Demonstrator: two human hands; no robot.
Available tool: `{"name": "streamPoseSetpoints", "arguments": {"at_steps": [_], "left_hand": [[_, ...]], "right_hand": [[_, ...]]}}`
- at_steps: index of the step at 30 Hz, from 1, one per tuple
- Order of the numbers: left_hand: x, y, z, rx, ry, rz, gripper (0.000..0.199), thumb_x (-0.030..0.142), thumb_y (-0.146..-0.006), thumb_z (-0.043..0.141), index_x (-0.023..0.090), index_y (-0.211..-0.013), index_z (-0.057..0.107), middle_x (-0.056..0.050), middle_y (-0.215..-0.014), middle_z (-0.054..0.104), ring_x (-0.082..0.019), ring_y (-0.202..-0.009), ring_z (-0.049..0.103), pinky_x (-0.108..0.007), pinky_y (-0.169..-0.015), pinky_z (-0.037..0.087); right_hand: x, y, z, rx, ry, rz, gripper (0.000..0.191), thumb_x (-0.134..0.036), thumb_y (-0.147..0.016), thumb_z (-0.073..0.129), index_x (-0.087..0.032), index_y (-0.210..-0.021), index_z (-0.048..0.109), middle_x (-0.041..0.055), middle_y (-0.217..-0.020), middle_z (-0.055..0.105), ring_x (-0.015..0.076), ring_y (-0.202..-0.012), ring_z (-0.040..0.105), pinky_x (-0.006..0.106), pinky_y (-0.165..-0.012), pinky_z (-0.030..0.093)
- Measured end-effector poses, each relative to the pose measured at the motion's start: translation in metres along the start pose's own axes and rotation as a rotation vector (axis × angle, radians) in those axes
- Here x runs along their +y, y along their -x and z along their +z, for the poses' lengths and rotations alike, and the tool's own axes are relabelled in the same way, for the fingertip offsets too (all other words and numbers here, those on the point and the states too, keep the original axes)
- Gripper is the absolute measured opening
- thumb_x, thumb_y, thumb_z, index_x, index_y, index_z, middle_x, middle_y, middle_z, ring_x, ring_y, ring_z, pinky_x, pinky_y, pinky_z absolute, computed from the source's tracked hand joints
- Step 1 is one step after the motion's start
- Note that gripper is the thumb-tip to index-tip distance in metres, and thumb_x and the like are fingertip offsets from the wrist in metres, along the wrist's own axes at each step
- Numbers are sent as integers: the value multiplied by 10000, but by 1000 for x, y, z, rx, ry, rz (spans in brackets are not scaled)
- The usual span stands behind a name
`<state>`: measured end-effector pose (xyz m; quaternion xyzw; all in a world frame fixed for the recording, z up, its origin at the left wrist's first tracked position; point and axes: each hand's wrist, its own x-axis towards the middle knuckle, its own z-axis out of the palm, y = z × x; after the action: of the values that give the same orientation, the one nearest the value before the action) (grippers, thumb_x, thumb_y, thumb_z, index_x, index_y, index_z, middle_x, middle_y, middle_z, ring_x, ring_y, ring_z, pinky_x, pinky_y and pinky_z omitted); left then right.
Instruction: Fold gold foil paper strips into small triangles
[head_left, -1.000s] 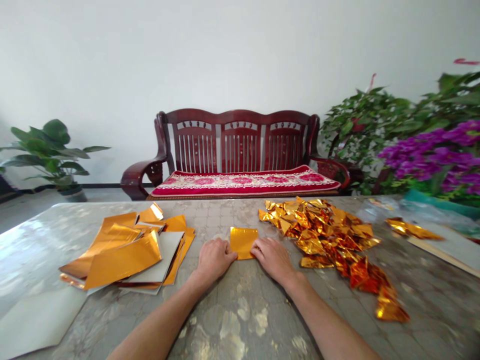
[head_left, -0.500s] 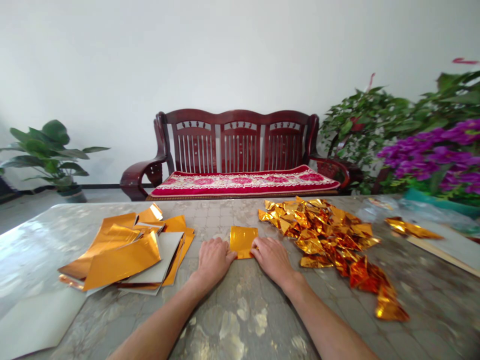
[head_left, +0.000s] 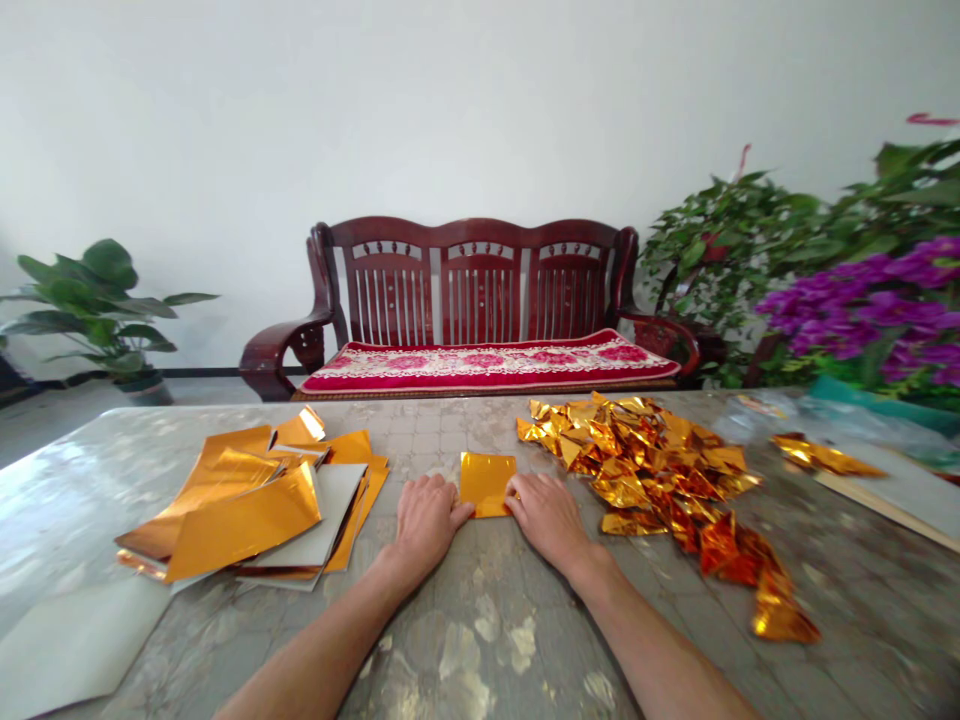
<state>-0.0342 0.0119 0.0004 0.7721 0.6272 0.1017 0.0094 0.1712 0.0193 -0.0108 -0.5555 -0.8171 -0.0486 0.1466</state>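
Observation:
A small square of gold foil paper (head_left: 487,484) lies flat on the table between my hands. My left hand (head_left: 426,515) rests at its left edge, fingers curled and thumb reaching the lower left corner. At the right edge, my right hand (head_left: 546,515) is closed with its fingertips pinching the paper's side. Both palms face down, and the undersides of the fingers are hidden. Left of my hands is a loose stack of gold foil sheets (head_left: 244,520), some with their pale backs up. To the right spreads a heap of folded gold foil pieces (head_left: 637,455).
The patterned table (head_left: 450,640) fills the foreground. A pale sheet (head_left: 82,640) lies at the near left. Clear plastic wrapping (head_left: 757,415) and a flat board (head_left: 915,495) are on the right, by purple flowers (head_left: 877,310). Beyond stands a wooden bench (head_left: 480,270).
Almost nothing has moved. My right fingertips have shifted very slightly rightward along the paper's edge; the left hand stays at its side.

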Motion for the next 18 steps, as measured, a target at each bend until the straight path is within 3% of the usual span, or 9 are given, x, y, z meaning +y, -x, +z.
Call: {"name": "streamPoseSetpoints", "arguments": {"at_steps": [8, 13, 15, 18], "left_hand": [[2, -1, -4, -21, -33, 11, 335, 475, -919, 549, 182, -839, 689, -99, -944, 669, -272, -978, 593, -362, -821, 366], [2, 3, -2, 112, 25, 46, 207, 398, -892, 620, 220, -998, 635, -53, -1030, 626, -242, -1003, 559, -347, -849, 388], [1, 5, 1, 145, 55, 123, 144, 318, -921, 583, 227, -1019, 637, -52, -1064, 618, -227, -1017, 548, -336, -865, 404], [1, 7, 2, 59, 91, 319, 174, 219, -963, 492, 236, -994, 662, -45, -1035, 632, -198, -1003, 557, -299, -864, 430]], "right_hand": [[-2, 1, 0, 9, 18, 38, 67, -279, -934, 573, -226, -909, 607, 36, -949, 679, 220, -912, 585, 333, -776, 354], [0, 1, 2, 26, 51, 48, 65, -287, -922, 599, -224, -913, 612, 37, -961, 646, 223, -922, 571, 331, -772, 359], [-1, 1, 2, 35, 53, 29, 58, -276, -925, 598, -220, -924, 616, 36, -958, 641, 225, -926, 563, 335, -773, 361], [-4, 0, 0, 45, 47, -24, 56, -242, -937, 577, -221, -933, 629, 34, -944, 638, 220, -922, 550, 337, -775, 363]]}}
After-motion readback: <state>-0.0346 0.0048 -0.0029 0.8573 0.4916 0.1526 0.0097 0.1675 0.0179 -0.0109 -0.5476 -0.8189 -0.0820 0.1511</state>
